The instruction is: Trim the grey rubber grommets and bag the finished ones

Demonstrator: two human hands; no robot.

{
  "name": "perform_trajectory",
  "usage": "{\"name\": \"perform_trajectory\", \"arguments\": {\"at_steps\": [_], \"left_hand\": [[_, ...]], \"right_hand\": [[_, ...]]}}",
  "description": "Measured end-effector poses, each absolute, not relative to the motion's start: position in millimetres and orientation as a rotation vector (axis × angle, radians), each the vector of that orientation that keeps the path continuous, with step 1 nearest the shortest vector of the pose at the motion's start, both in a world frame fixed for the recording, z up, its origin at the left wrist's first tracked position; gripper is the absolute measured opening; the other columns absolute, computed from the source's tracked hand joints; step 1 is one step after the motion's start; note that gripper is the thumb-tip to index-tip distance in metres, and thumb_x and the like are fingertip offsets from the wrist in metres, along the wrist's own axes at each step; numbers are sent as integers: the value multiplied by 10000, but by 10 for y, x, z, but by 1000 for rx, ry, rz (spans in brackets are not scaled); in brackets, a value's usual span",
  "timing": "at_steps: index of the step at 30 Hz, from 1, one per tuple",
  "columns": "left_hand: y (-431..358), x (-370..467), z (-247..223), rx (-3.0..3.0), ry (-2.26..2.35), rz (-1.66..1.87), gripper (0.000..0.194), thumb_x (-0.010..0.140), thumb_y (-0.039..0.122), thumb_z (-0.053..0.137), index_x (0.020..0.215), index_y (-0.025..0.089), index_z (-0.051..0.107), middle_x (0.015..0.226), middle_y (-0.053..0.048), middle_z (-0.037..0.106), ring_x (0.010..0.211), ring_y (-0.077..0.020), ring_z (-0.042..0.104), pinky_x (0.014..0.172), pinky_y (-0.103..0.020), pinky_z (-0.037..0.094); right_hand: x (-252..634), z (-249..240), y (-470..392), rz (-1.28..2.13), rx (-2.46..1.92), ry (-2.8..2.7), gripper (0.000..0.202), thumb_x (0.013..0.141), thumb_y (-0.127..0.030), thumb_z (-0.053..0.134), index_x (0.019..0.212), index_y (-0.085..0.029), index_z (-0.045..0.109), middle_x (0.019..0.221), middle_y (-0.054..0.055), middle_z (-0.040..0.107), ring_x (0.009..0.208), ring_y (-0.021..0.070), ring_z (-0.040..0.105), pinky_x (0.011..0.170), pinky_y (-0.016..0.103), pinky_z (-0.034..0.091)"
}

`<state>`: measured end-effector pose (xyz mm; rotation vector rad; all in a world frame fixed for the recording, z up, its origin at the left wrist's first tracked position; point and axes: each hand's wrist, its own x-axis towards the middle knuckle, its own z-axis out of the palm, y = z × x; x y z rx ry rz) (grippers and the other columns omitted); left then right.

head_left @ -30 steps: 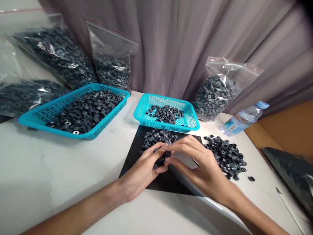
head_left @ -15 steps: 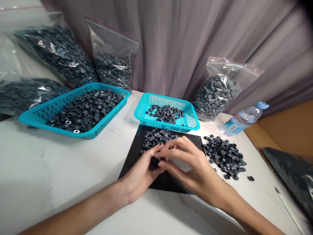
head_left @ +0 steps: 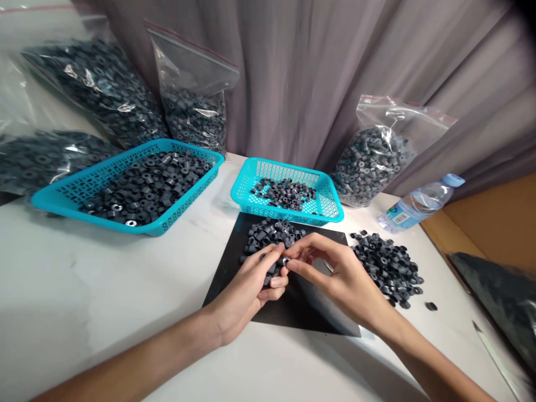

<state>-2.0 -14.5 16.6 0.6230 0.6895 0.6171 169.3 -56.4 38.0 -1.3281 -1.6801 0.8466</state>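
My left hand [head_left: 251, 282] is curled round several small dark grey ring-shaped pieces [head_left: 273, 271], over a black mat [head_left: 228, 279]. Thumb and fingertips of that hand pinch one ring with a shiny metallic face [head_left: 285, 261]. The thumb and forefinger of my right hand [head_left: 330, 268] close on the same ring from the other side; its remaining fingers are bent and partly hidden. Just beyond both hands, a pile of dark grey rings [head_left: 270, 231] lies on the mat. Another pile of rings [head_left: 387, 268] is on the white table to the right.
A blue-green basket [head_left: 161, 226] full of rings stands left; a smaller basket [head_left: 251, 209] with fewer rings is behind the mat. Bags of rings [head_left: 195, 114] [head_left: 368, 162] lean at the back. A water bottle [head_left: 419, 204] and a cardboard box [head_left: 498, 223] are right.
My right hand has drawn slightly back to the right, its fingers less over the left hand. The metallic-faced ring between the fingertips now shows, along with the rings in my left palm.
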Motion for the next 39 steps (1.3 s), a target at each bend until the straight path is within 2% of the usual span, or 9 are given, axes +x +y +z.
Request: {"name": "perform_trajectory", "arguments": {"at_steps": [5,13,18,22,25,29,32,36,39], "left_hand": [[-164,-31,241,737,672,565,295,928,449,617,1011,166,599,822,23,445,630,-38,353,516,-161,228],[-133,-38,311,878,617,504,248,953,421,588,936,174,570,874,13,468,646,-48,341,567,-192,258],[-119,-35,339,885,594,508,222,948,404,601,964,185,575,893,-3,502,653,-56,358,563,-206,253],[-117,-30,333,872,581,497,212,945,398,607,969,191,572,891,-4,510,640,-55,349,542,-211,225],[-115,-24,312,861,575,487,203,938,391,619,992,199,581,894,-8,511,638,-57,355,538,-216,224],[-106,-18,304,886,574,475,209,943,397,608,1043,213,609,892,-9,508,635,-57,343,541,-222,222],[-103,-11,314,951,585,473,213,943,403,607,1034,213,638,880,-4,508,630,-59,332,544,-233,213],[-104,-1,307,1081,630,465,233,945,416,594,1049,219,663,884,-6,536,616,-63,321,548,-254,205],[-108,4,284,1166,651,470,240,946,423,586,1055,225,668,893,-16,572,599,-70,310,547,-265,214]], "right_hand": [[1737,385,-574,837,-1309,-1583,206,898,-311,698,1058,-195,641,968,36,699,779,143,642,745,290,546],[1818,437,-640,735,-1260,-1596,214,953,-293,621,1151,-212,605,1021,47,686,866,159,662,794,309,563],[2214,224,-758,228,-1651,-1816,209,955,-354,603,1121,-227,618,1039,72,651,915,219,627,797,381,527],[2449,-81,-849,111,-1827,-1958,281,924,-461,633,1078,-226,620,1008,75,646,922,242,635,754,379,544],[2446,-221,-878,62,-1822,-2018,228,986,-419,542,1065,-216,611,962,72,640,851,214,647,707,341,546],[2364,-273,-890,-121,-1837,-2037,226,1044,-301,401,1050,-203,605,966,88,630,891,229,638,734,354,529],[2313,-225,-913,-2,-1791,-1916,223,1051,-274,375,1005,-202,581,928,68,615,821,193,623,720,327,507],[2205,-75,-971,347,-1603,-1634,203,1054,-296,379,981,-211,548,766,2,569,639,128,572,600,253,466],[2124,27,-1015,468,-1540,-1555,201,1035,-330,439,997,-208,594,756,2,583,639,128,569,572,241,449]]}}
